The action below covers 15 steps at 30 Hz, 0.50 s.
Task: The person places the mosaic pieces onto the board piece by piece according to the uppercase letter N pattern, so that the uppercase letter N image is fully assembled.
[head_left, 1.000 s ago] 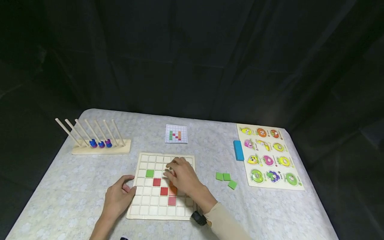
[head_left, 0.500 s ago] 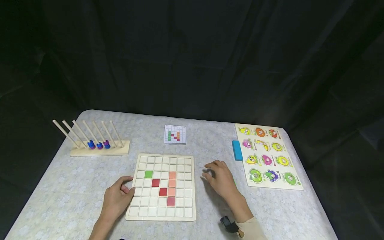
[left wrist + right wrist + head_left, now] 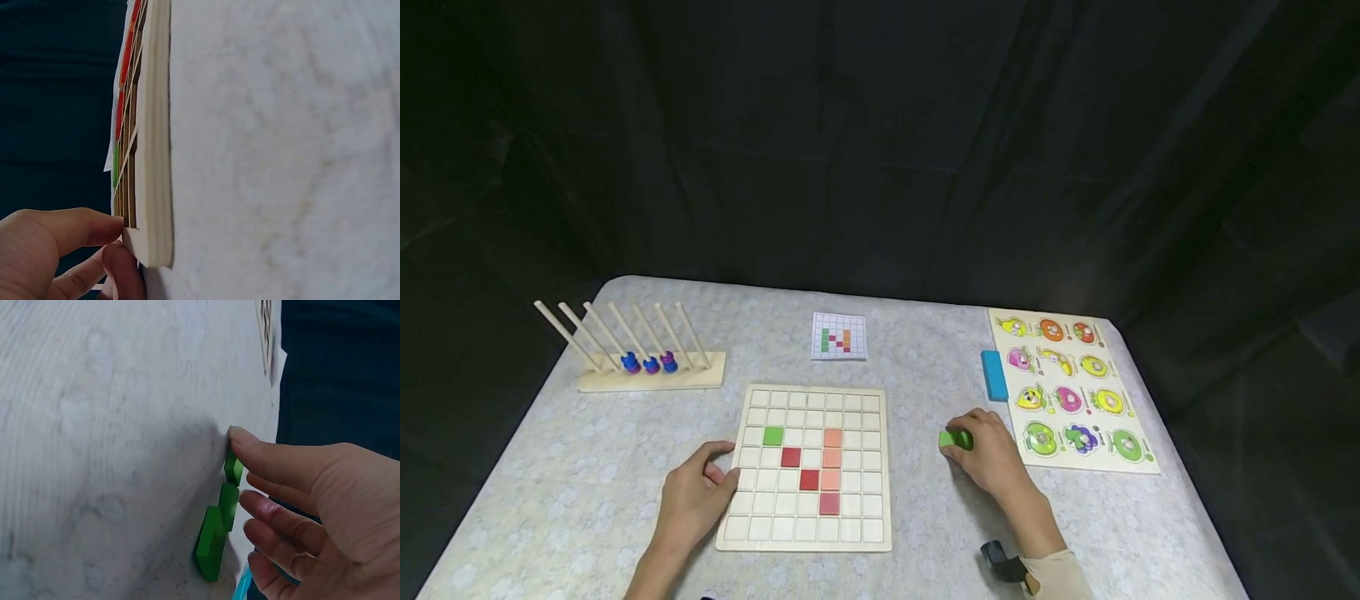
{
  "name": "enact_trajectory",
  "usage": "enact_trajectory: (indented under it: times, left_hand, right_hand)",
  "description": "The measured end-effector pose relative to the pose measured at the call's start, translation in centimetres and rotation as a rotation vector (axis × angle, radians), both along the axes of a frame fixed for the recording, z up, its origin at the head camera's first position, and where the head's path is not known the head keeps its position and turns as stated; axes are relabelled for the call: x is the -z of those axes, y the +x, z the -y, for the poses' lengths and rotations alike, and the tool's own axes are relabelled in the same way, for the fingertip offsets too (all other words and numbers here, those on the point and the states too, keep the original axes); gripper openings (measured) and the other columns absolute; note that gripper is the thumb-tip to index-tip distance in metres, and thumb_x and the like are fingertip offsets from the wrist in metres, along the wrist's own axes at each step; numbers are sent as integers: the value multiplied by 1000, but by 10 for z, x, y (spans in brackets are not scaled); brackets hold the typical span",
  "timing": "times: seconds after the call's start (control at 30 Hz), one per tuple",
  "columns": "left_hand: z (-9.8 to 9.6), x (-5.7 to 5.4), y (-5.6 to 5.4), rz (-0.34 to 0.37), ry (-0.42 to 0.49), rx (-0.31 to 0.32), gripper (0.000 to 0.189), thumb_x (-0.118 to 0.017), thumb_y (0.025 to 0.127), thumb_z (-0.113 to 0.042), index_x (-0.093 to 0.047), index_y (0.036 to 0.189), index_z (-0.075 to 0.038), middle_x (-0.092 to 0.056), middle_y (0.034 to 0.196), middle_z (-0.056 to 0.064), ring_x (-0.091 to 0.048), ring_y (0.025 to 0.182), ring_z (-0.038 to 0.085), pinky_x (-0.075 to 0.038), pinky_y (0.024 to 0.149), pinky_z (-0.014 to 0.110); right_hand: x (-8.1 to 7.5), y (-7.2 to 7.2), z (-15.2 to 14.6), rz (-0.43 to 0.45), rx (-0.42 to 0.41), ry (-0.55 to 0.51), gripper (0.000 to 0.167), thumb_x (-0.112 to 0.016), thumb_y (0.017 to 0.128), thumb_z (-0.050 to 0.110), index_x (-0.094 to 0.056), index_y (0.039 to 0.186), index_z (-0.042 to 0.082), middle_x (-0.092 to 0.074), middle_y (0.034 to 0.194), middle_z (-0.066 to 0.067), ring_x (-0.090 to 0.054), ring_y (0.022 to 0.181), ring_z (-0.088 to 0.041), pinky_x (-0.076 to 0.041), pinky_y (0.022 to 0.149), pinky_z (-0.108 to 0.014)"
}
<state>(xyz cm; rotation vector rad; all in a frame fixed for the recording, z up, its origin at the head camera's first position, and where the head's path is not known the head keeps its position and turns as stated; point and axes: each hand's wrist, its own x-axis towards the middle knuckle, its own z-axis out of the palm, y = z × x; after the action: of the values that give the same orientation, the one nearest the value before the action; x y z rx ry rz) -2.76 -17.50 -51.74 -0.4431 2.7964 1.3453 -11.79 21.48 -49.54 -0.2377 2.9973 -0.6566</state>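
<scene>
Here the left hand (image 3: 696, 497) grips the lower-centre grid board (image 3: 887, 467) by its left edge and, across a strip of tabletop (image 3: 919, 500), the right hand (image 3: 991, 454), fingers (image 3: 292, 527) curled, pinches a green tile (image 3: 945, 440) at lower right.

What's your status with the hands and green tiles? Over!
Right hand: curled around green square tile. Left hand: holds edge of pale square wooden grid board. Nothing visible between tile and board.

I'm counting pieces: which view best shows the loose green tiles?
The right wrist view: all three loose green tiles show there. In the head view, the right hand partly covers them; the left wrist view shows none of them.
</scene>
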Motion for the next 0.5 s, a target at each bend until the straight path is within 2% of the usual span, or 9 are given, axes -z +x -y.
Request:
enact_trajectory:
  times: [0.27,0.5]
  left_hand:
    - [0,1,0,-10,2,4,36,-70,88,-10,-66,123,-4,-63,73,5,-55,58,7,-42,53,21]
    - [1,2,0,-16,-7,-7,35,-71,88,-10,-67,123,-4,-63,73,5,-55,58,7,-42,53,21]
  right_hand:
    - [4,1,-4,17,8,-22,26,-83,82,22,-77,102,8,-69,106,-8,-60,97,-24,-49,81,-41]
    - [7,1,0,-71,-16,16,26,-83,82,23,-76,99,5,-70,100,-8,-60,91,-22,-49,76,-38]
